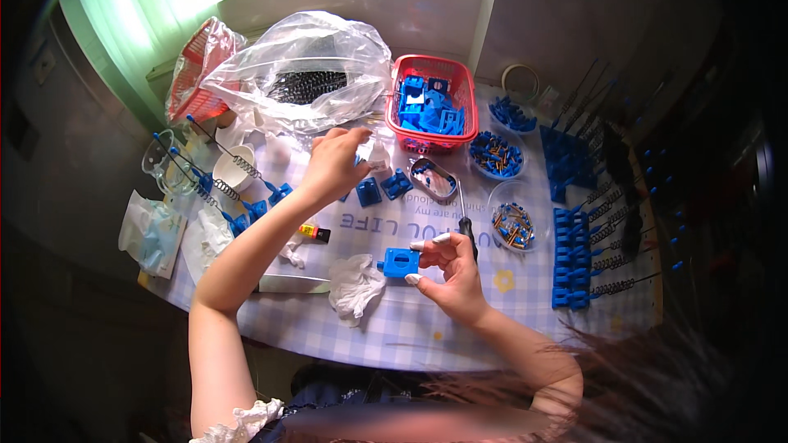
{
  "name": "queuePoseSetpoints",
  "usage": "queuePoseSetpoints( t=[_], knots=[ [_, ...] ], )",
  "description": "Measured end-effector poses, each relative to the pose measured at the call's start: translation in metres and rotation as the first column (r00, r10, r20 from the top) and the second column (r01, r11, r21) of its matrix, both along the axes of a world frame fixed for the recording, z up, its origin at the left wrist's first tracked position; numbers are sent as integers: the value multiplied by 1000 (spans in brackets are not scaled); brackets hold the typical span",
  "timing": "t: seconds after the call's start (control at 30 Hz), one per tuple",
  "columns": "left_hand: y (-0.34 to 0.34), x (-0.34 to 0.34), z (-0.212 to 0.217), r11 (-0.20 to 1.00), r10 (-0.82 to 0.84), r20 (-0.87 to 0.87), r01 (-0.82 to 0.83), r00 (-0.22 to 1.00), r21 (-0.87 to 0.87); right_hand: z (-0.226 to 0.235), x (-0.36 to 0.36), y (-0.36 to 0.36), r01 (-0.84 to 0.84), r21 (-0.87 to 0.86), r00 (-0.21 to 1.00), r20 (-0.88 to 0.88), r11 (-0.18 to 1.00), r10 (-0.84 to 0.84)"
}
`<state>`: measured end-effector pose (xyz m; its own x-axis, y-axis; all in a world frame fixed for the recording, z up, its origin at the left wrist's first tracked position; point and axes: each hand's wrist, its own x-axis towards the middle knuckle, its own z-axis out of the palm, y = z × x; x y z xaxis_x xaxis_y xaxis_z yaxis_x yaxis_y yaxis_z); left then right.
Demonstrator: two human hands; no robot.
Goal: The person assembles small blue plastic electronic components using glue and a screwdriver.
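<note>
My right hand [455,279] pinches a flat blue plastic piece [391,263] with a round hole, between thumb and fingers, above the near part of the table. My left hand [338,157] is stretched out farther back, its thumb and index finger apart. Just beyond its fingertips is a small white object [379,157], too indistinct to name. Close by lie blue plastic blocks [368,192]. Crumpled white tissue [355,289] rests to the left of the held piece. A screwdriver [466,226] with a dark handle lies beyond my right hand.
A red basket [474,107] holds blue parts. Beside it stand bowls of blue and brass-coloured pieces [497,154], plus a small metal tray [434,179]. Blue blocks with springs [572,258] line the right side. A clear plastic bag [328,41] sits at the back.
</note>
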<state>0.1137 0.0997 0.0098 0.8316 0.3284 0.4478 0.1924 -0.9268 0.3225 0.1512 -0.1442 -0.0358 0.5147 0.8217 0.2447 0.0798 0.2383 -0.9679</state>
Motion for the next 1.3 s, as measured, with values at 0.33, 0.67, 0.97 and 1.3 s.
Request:
queuePoseSetpoints(
  t=[0.33,0.67,0.97,1.3],
  knots=[
    [-66,-80,19,864,-441,-97,392,892,-316,0,-1,0,-5,53,999,-36,999,7],
    [-73,-79,16,843,-428,-3,398,904,-362,3,-4,-1,-25,76,999,-41,997,29],
    [-75,-78,15,825,-411,76,406,909,-394,18,-7,1,-103,116,869,-473,988,146],
    [-82,-79,17,815,-403,94,404,910,-416,8,-13,0,-185,176,740,-623,967,255]
  ],
)
